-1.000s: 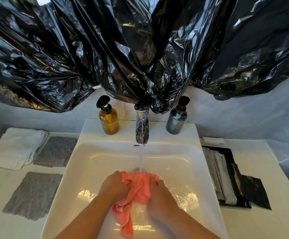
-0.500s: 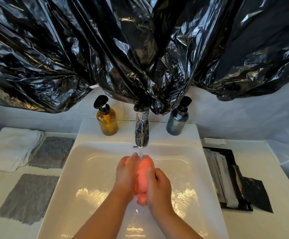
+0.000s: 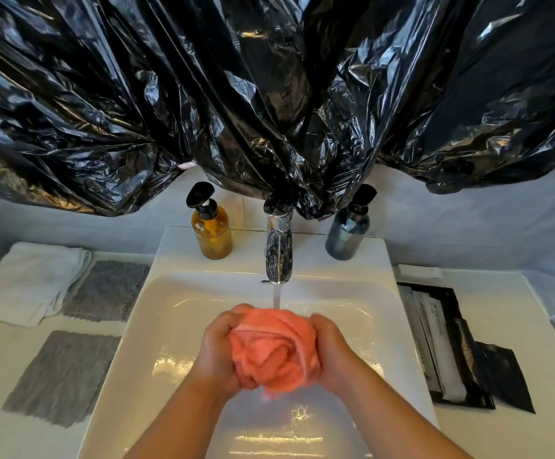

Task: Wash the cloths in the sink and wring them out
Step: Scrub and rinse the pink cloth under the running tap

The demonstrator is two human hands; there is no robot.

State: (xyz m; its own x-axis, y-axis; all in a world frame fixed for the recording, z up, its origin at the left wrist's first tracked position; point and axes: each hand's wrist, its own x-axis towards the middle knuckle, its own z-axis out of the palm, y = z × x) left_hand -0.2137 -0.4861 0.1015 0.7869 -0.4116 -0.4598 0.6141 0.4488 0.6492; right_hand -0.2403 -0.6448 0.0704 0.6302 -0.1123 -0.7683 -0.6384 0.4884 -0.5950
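A wet orange cloth (image 3: 274, 351) is bunched into a ball over the white sink (image 3: 157, 313). My left hand (image 3: 218, 352) grips its left side and my right hand (image 3: 330, 349) grips its right side. Water runs from the chrome tap (image 3: 279, 253) onto the top of the cloth. Two grey cloths lie flat on the counter to the left, one (image 3: 109, 289) farther back and one (image 3: 62, 376) nearer. A folded white towel (image 3: 28, 283) lies beside them.
An amber pump bottle (image 3: 211, 228) and a dark blue pump bottle (image 3: 349, 230) stand either side of the tap. Black plastic sheeting (image 3: 269, 94) hangs over the wall above. A black tray with sachets (image 3: 441, 342) sits on the right counter.
The hanging cloth was first pressed narrow between both hands under the tap. Now it is gathered into a wide ball, and the hands have spread apart and drawn back toward me.
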